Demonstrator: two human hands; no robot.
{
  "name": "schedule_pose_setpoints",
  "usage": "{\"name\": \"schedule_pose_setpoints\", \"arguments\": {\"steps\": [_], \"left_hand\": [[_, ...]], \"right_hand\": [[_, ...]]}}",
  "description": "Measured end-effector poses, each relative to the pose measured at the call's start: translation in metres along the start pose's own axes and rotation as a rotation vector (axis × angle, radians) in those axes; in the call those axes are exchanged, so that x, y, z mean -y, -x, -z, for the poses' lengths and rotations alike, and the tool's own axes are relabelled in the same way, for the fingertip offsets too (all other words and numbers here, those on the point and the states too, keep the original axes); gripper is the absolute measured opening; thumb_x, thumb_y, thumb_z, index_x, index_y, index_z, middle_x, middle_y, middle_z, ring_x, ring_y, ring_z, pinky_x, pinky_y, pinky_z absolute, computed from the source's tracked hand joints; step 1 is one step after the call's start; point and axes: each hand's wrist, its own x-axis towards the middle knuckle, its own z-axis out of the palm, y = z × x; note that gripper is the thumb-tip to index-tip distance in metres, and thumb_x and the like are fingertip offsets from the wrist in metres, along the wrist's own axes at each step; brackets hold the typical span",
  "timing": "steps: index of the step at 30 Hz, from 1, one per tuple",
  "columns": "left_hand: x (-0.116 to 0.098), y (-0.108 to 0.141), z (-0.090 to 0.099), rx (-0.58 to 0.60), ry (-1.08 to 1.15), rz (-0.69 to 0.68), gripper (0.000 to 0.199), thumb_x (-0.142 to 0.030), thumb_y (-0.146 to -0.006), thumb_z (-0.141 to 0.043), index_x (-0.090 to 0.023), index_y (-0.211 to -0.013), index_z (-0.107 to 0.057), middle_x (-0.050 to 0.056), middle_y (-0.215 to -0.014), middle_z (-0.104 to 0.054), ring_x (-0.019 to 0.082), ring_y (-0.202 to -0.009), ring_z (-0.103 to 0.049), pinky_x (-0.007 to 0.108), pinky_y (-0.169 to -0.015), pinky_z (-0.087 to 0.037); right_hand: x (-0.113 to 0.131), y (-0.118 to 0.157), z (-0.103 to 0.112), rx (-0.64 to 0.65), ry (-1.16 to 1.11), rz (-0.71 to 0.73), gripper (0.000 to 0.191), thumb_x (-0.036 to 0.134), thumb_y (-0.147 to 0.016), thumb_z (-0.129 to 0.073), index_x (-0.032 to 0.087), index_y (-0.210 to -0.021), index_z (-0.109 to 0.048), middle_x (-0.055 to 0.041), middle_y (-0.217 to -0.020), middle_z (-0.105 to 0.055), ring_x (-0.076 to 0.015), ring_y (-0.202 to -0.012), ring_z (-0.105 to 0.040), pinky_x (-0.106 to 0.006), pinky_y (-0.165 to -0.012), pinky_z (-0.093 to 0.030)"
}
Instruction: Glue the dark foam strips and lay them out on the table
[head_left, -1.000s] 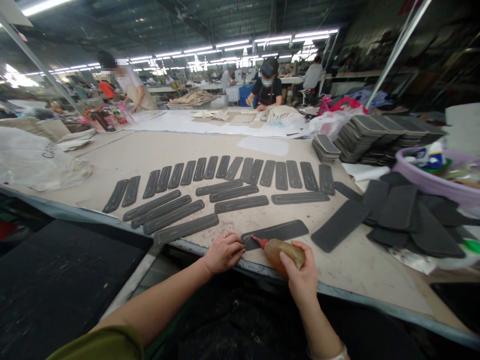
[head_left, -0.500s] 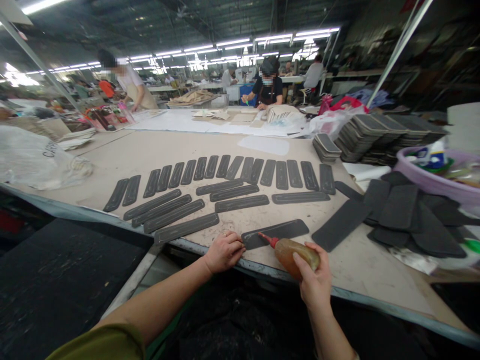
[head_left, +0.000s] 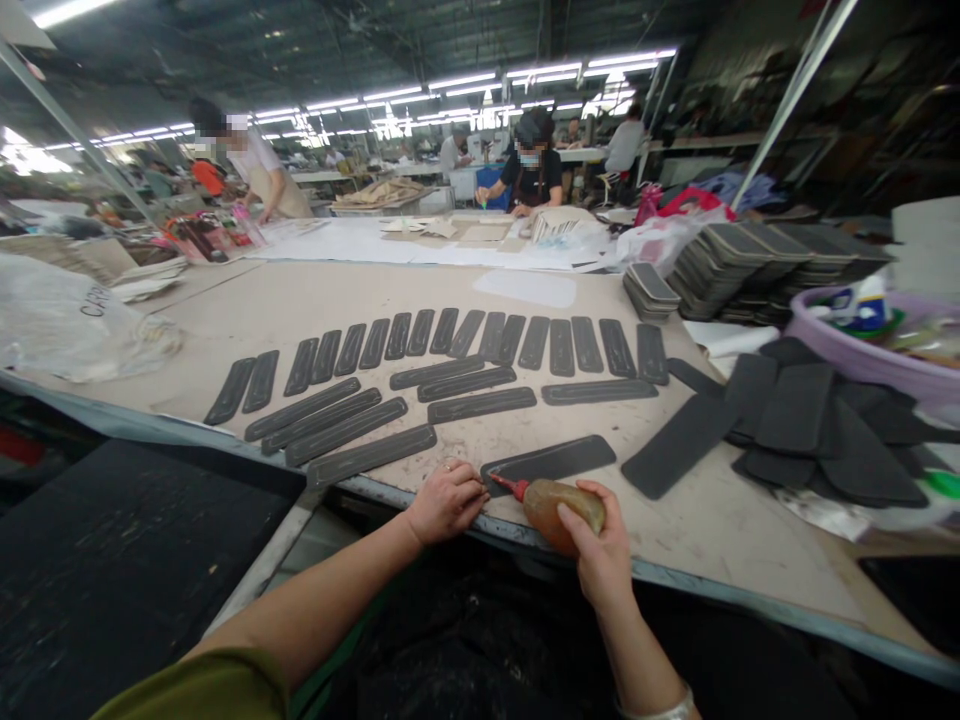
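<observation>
My right hand is wrapped round a squeeze bottle of amber glue with a red nozzle. The nozzle tip points left, at the near left end of a dark grey rounded strip by the table's front edge. At that same end my left hand is closed, its fingertips pinching or pressing the strip's corner. A pale line runs along part of the strip. Left of it lies another dark strip with a pale outline, and several more outlined strips lie beyond.
Plain dark pieces are heaped on the right, before a purple basin. Stacked grey pieces stand behind. A white plastic bag lies at the left. Across the table a person works; another person stands further left.
My right hand has moved left with the bottle, bringing the nozzle from the strip's middle toward its left end. My left hand has stayed at the corner.
</observation>
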Motion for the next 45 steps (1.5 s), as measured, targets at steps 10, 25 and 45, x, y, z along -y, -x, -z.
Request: {"name": "schedule_pose_setpoints", "arguments": {"steps": [10, 25, 45], "left_hand": [[0.001, 0.001, -0.002, -0.004, -0.009, 0.009, 0.016, -0.023, -0.089, -0.051, -0.020, -0.080, -0.064, 0.005, -0.085, -0.063, 0.017, -0.083, -0.055, 0.034, -0.082, -0.046], [0.000, -0.001, -0.001, -0.020, -0.012, 0.011, 0.017, -0.023, -0.088, -0.051, -0.020, -0.078, -0.064, 0.005, -0.084, -0.062, 0.017, -0.081, -0.055, 0.035, -0.081, -0.047], [0.001, 0.001, -0.003, -0.014, -0.023, 0.034, 0.016, -0.024, -0.088, -0.052, -0.019, -0.078, -0.063, 0.005, -0.085, -0.061, 0.017, -0.083, -0.054, 0.034, -0.084, -0.045]], "right_hand": [[0.016, 0.003, 0.007, 0.021, -0.022, -0.067, 0.048, 0.049, -0.067, -0.069, 0.023, -0.105, -0.053, 0.0004, -0.083, -0.061, -0.0196, -0.074, -0.056, -0.031, -0.071, -0.043], [0.001, -0.009, 0.029, -0.122, 0.009, -0.052, 0.054, 0.051, -0.061, -0.072, 0.021, -0.103, -0.056, -0.0020, -0.085, -0.061, -0.0205, -0.074, -0.057, -0.032, -0.068, -0.045], [-0.001, -0.024, 0.067, -0.610, 0.281, 0.098, 0.053, 0.048, -0.064, -0.073, 0.018, -0.106, -0.060, -0.0031, -0.090, -0.058, -0.0208, -0.077, -0.054, -0.035, -0.074, -0.043]]}}
